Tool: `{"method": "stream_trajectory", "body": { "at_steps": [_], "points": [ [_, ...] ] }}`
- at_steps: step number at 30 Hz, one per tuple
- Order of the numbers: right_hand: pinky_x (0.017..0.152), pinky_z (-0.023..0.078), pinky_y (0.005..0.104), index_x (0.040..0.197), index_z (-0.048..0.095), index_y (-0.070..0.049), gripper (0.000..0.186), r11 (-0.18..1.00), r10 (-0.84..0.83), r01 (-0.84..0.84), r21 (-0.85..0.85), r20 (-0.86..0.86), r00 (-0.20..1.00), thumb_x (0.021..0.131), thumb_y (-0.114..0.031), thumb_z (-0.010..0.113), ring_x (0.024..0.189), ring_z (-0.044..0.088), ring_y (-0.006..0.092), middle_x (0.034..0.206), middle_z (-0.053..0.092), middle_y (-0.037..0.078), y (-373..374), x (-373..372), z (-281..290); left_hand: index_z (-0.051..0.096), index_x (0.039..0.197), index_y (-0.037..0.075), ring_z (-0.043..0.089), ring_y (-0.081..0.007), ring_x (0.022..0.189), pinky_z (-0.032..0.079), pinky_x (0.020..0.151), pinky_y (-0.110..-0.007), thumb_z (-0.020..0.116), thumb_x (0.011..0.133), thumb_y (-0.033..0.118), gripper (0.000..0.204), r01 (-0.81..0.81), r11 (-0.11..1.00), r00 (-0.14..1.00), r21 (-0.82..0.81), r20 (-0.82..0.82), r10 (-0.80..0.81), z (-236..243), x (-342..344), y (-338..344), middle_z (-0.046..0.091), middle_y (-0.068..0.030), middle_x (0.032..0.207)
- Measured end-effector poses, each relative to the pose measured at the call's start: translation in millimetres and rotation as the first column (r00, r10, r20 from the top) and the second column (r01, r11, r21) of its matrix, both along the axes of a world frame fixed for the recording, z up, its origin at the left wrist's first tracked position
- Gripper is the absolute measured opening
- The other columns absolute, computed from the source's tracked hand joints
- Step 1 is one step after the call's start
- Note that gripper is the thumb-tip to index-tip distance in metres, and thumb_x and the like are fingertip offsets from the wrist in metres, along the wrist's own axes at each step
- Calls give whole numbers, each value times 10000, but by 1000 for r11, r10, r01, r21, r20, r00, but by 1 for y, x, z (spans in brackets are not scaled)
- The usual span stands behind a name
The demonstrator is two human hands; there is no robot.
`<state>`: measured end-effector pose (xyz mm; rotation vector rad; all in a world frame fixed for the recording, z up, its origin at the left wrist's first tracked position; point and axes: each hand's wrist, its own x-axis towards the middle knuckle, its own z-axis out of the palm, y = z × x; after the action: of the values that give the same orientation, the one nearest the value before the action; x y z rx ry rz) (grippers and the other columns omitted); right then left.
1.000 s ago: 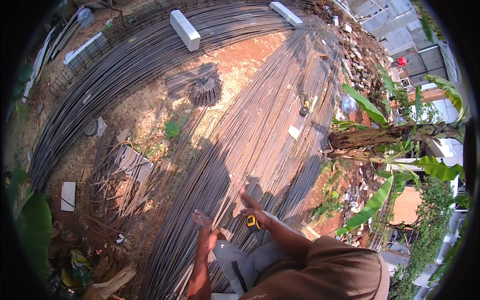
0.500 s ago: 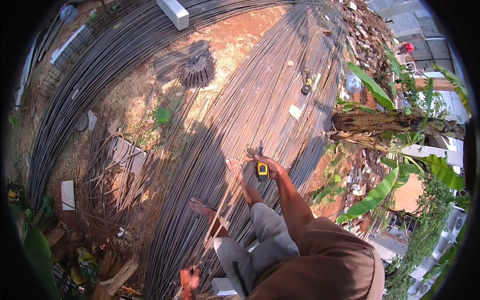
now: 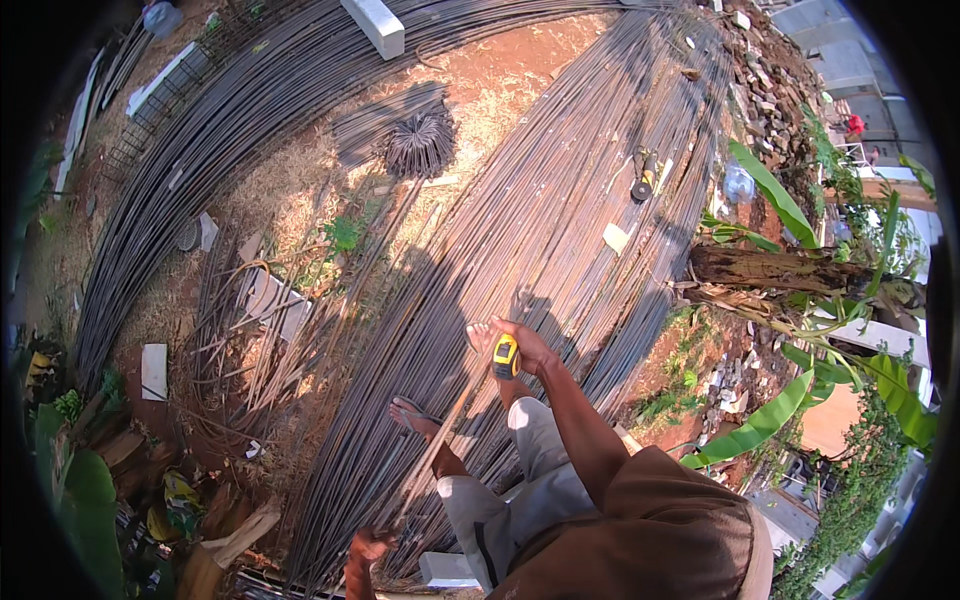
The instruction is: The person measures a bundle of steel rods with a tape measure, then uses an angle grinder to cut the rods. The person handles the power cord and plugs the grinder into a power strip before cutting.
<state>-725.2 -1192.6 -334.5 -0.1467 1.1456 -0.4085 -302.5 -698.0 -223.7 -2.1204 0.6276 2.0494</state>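
Note:
My right hand (image 3: pixel 527 346) is closed around a yellow and black tape measure (image 3: pixel 505 356), in front of my right foot. Thin brown steel rods (image 3: pixel 440 448) slant from beside that hand down to my left hand (image 3: pixel 372 546), low in the view. The fingers of my left hand are curled at the lower end of the rods; the exact grip is small and partly hidden. Whether my right fingers also touch the rods' upper end, I cannot tell. Beneath both hands spreads a wide layer of long dark reinforcing bars (image 3: pixel 545 215), on which my feet stand.
An angle grinder (image 3: pixel 642 182) and a pale scrap (image 3: pixel 615 237) lie on the bars. Left of them are a bundle of dark wire (image 3: pixel 420 145) and curved bars (image 3: pixel 140 230). White blocks (image 3: pixel 378 28) rest at far and near ends. A banana trunk (image 3: pixel 780 272) borders the right.
My right hand has drawn slightly nearer me and turned the tape measure. The rods, apart before, now lie close together. My left hand has shifted a little, and the whole view has swung.

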Motion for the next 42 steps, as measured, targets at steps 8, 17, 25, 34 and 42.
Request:
{"method": "stream_trajectory", "body": {
  "at_steps": [8, 17, 25, 34, 42],
  "points": [
    [721, 641, 360, 1127, 669, -87, 256, 999, -7, 3, -37, -102, 995, 1160, -338, 635, 759, 750, 185, 918, 785, 73, 28, -53, 15, 456, 1672, -42, 506, -413, 1574, 375, 1330, -466, 860, 800, 784, 1267, 37, 975, 982, -219, -172, -76, -4, -156, -269, 518, -286, 1686],
    [749, 637, 418, 1494, 560, -79, 628, 977, 163, -192, -93, -254, 953, 1108, -560, 679, 949, 718, 213, 1259, 672, 104, 87, -44, 51, 850, 974, 40, 816, -424, 1007, 637, 883, -526, 763, 814, 253, 281, 145, 857, 975, -494, 219, -39, 25, -277, -300, 818, -262, 1005],
    [590, 572, 389, 1346, 639, -102, 527, 928, 346, -368, -54, -238, 907, 1104, -568, 686, 728, 670, 186, 932, 654, 33, 77, -68, 53, 834, 1125, 17, 787, -388, 1147, 619, 988, -538, 727, 895, 377, 440, -73, 888, 964, -454, 197, 180, 15, -305, -280, 812, -232, 1151],
    [657, 560, 343, 1433, 673, -201, 501, 991, -127, 128, -34, 30, 991, 1081, -552, 728, 801, 660, 161, 1195, 764, 37, 37, -105, 2, 765, 1166, 42, 768, -447, 1104, 595, 961, -563, 675, 1024, 465, 455, 32, 795, 939, -606, 292, 184, 1, -289, -266, 802, -234, 1075],
    [798, 612, 424, 1633, 548, -84, 690, 911, -341, 310, -273, -74, 937, 1083, -449, 746, 969, 721, 253, 1345, 744, 126, -135, -232, 19, 694, 1121, 17, 754, -542, 935, 581, 861, -627, 685, 1063, 474, 461, 53, 822, 986, -567, 162, 48, 111, -298, -331, 764, -335, 949]
  ]
}}
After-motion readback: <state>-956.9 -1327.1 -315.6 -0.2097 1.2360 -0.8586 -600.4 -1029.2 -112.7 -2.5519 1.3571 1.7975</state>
